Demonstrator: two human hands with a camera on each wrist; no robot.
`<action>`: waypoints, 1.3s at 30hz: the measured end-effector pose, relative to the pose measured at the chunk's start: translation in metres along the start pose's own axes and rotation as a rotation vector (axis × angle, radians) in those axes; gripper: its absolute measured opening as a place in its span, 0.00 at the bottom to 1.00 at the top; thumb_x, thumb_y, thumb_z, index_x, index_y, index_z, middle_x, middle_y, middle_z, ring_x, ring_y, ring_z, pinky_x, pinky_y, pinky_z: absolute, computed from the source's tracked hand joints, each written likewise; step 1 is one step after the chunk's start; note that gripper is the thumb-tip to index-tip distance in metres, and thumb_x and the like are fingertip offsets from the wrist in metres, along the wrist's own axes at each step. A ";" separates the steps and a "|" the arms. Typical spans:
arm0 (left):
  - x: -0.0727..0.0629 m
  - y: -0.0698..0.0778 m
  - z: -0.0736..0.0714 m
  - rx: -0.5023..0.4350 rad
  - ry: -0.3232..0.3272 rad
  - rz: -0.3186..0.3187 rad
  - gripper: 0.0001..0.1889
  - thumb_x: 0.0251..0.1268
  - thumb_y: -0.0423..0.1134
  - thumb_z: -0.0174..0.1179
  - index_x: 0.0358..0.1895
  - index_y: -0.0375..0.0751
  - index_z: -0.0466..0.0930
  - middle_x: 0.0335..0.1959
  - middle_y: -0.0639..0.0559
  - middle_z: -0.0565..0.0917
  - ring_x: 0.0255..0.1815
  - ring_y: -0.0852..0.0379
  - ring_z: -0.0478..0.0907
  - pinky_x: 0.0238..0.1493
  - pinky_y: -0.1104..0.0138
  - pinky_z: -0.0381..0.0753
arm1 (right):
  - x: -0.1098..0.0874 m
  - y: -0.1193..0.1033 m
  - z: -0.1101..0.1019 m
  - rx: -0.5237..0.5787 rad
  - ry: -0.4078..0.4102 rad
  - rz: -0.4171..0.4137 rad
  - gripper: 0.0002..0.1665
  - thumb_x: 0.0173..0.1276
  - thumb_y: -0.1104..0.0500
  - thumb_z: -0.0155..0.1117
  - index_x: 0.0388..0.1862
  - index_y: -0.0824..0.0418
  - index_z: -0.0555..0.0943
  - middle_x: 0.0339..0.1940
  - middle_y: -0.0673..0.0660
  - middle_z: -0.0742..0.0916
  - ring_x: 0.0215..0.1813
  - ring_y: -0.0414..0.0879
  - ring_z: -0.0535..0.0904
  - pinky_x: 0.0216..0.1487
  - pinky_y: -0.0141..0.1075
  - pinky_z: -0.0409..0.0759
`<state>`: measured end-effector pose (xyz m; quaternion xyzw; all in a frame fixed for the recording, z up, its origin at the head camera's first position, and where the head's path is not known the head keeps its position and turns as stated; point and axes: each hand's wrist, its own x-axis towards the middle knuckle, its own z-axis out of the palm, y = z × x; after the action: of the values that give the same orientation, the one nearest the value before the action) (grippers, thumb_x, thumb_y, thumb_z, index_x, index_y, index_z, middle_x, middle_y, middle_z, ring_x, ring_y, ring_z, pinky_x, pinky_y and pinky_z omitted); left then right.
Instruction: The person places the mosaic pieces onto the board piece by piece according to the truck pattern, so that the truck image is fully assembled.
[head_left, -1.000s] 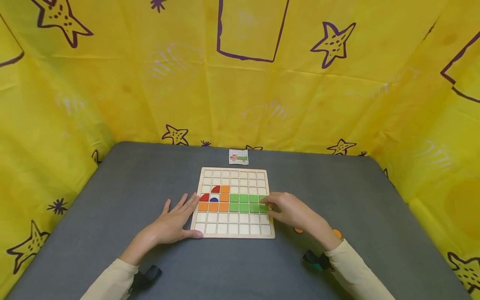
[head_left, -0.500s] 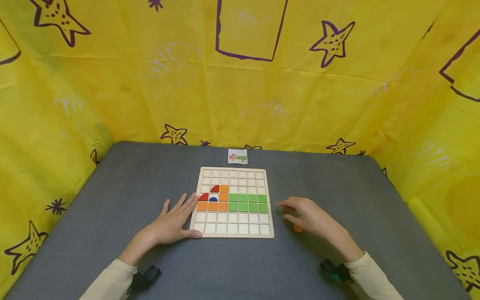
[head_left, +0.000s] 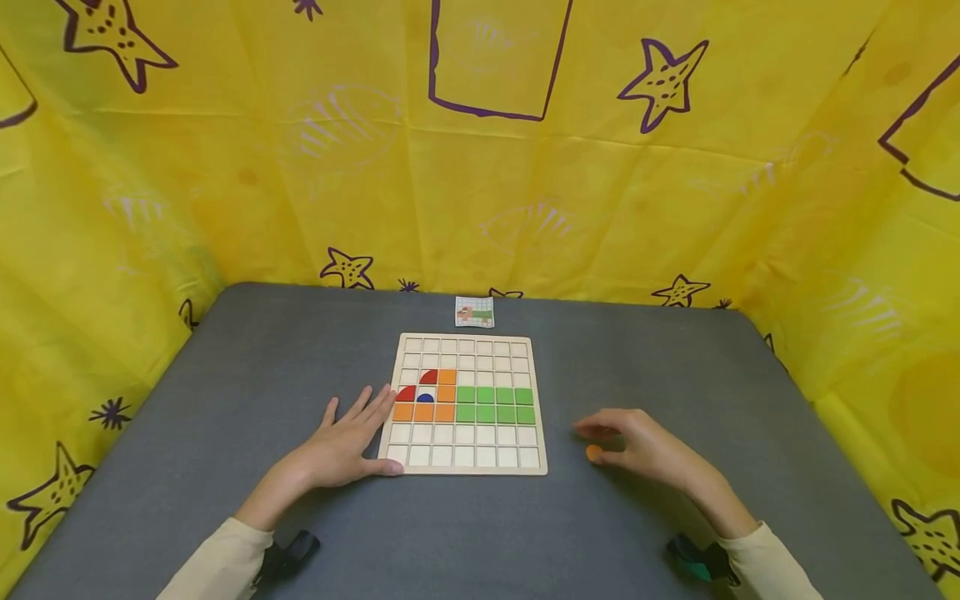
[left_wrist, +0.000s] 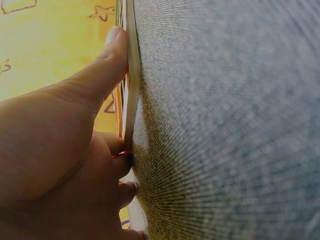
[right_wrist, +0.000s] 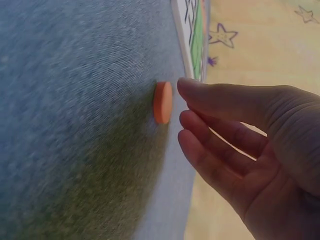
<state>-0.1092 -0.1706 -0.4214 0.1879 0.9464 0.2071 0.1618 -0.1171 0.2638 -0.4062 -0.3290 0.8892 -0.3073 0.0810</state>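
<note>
A pale wooden grid board (head_left: 465, 457) lies on the table, holding several green squares (head_left: 486, 404), several orange squares (head_left: 423, 412), two red quarter circles (head_left: 406, 394) and a blue half-circle (head_left: 425, 398). Spread fingers of my left hand (head_left: 341, 450) touch its left edge, the thumb resting at the near-left corner. Right of the board, my right hand (head_left: 648, 450) hovers with loosely bent fingers around an orange piece with a rounded edge (right_wrist: 163, 102). In the right wrist view a gap shows between thumb and piece. Its full outline is hidden.
Beyond the board lies a small printed card (head_left: 474, 312) with a grid picture. Grey cloth (head_left: 480, 542) covers the table. A yellow patterned curtain (head_left: 495, 183) hangs behind and along both sides.
My right hand has left the green squares at the board's right edge and moved right and nearer, to the orange piece. My left hand stays on the board.
</note>
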 end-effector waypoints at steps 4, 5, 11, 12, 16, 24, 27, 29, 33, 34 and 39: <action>-0.001 0.000 0.000 -0.003 0.002 -0.001 0.59 0.53 0.67 0.64 0.79 0.38 0.44 0.79 0.40 0.48 0.78 0.34 0.39 0.67 0.31 0.30 | -0.005 0.003 0.001 0.019 -0.027 0.036 0.23 0.56 0.67 0.75 0.52 0.66 0.83 0.47 0.57 0.88 0.47 0.48 0.85 0.49 0.41 0.82; -0.001 0.000 -0.001 -0.002 0.002 -0.002 0.59 0.53 0.67 0.64 0.79 0.38 0.44 0.79 0.40 0.48 0.78 0.34 0.39 0.67 0.31 0.30 | -0.005 0.004 0.001 0.021 -0.031 0.040 0.24 0.55 0.68 0.75 0.53 0.66 0.83 0.47 0.57 0.88 0.47 0.47 0.85 0.48 0.41 0.82; -0.001 0.001 -0.001 -0.001 0.001 -0.008 0.58 0.54 0.67 0.64 0.79 0.38 0.44 0.79 0.39 0.48 0.78 0.34 0.39 0.67 0.31 0.30 | -0.006 0.006 0.006 0.014 -0.024 0.034 0.23 0.55 0.72 0.73 0.53 0.66 0.83 0.45 0.56 0.88 0.42 0.42 0.84 0.44 0.38 0.82; -0.001 0.001 0.000 -0.003 0.001 -0.008 0.58 0.54 0.67 0.64 0.79 0.38 0.44 0.79 0.39 0.48 0.78 0.34 0.39 0.67 0.31 0.30 | -0.006 0.006 0.006 0.012 -0.021 0.034 0.23 0.56 0.72 0.73 0.53 0.66 0.83 0.45 0.56 0.88 0.42 0.42 0.84 0.44 0.37 0.82; -0.001 0.000 0.000 -0.006 0.003 -0.003 0.58 0.54 0.67 0.64 0.79 0.38 0.44 0.79 0.39 0.48 0.78 0.34 0.39 0.66 0.31 0.30 | -0.005 0.006 0.006 0.000 -0.014 0.032 0.22 0.56 0.71 0.72 0.52 0.66 0.83 0.45 0.57 0.88 0.41 0.43 0.84 0.43 0.38 0.83; -0.001 0.000 0.000 -0.008 0.006 0.006 0.58 0.54 0.67 0.64 0.79 0.38 0.44 0.79 0.39 0.48 0.78 0.33 0.39 0.66 0.31 0.30 | 0.000 0.005 0.010 -0.054 0.013 -0.027 0.17 0.59 0.71 0.70 0.49 0.67 0.84 0.43 0.57 0.88 0.41 0.43 0.84 0.42 0.37 0.83; -0.001 0.000 -0.001 -0.006 0.006 0.007 0.58 0.54 0.67 0.64 0.79 0.37 0.44 0.79 0.39 0.48 0.78 0.34 0.39 0.66 0.31 0.30 | 0.005 0.003 0.011 -0.091 0.031 -0.041 0.15 0.60 0.69 0.70 0.47 0.66 0.85 0.42 0.55 0.88 0.40 0.42 0.84 0.41 0.36 0.84; -0.001 0.000 -0.001 -0.003 0.007 0.007 0.58 0.54 0.66 0.64 0.79 0.37 0.44 0.79 0.39 0.48 0.78 0.34 0.39 0.66 0.31 0.30 | 0.009 0.001 0.011 -0.118 0.043 -0.056 0.14 0.60 0.68 0.70 0.46 0.65 0.85 0.40 0.54 0.88 0.39 0.41 0.84 0.40 0.36 0.83; -0.001 0.001 -0.001 0.000 0.004 0.005 0.58 0.54 0.66 0.64 0.79 0.37 0.44 0.79 0.39 0.48 0.78 0.34 0.39 0.67 0.31 0.30 | 0.015 -0.002 0.010 -0.164 0.061 -0.088 0.13 0.61 0.67 0.71 0.45 0.63 0.86 0.38 0.52 0.88 0.37 0.39 0.82 0.39 0.35 0.83; -0.001 0.001 -0.001 0.000 0.002 0.004 0.58 0.54 0.66 0.64 0.79 0.37 0.44 0.79 0.39 0.48 0.78 0.34 0.39 0.67 0.31 0.30 | 0.017 -0.003 0.010 -0.172 0.065 -0.094 0.13 0.61 0.67 0.71 0.45 0.63 0.86 0.38 0.51 0.88 0.36 0.39 0.82 0.39 0.36 0.83; -0.001 0.002 -0.001 -0.008 -0.002 -0.004 0.58 0.54 0.66 0.65 0.79 0.37 0.44 0.79 0.39 0.48 0.78 0.34 0.39 0.67 0.31 0.30 | 0.025 -0.009 0.012 -0.191 0.074 -0.105 0.12 0.60 0.66 0.72 0.44 0.62 0.86 0.36 0.50 0.87 0.36 0.39 0.81 0.39 0.36 0.82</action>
<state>-0.1086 -0.1697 -0.4192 0.1853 0.9458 0.2103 0.1641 -0.1274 0.2367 -0.4087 -0.3696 0.8985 -0.2369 0.0002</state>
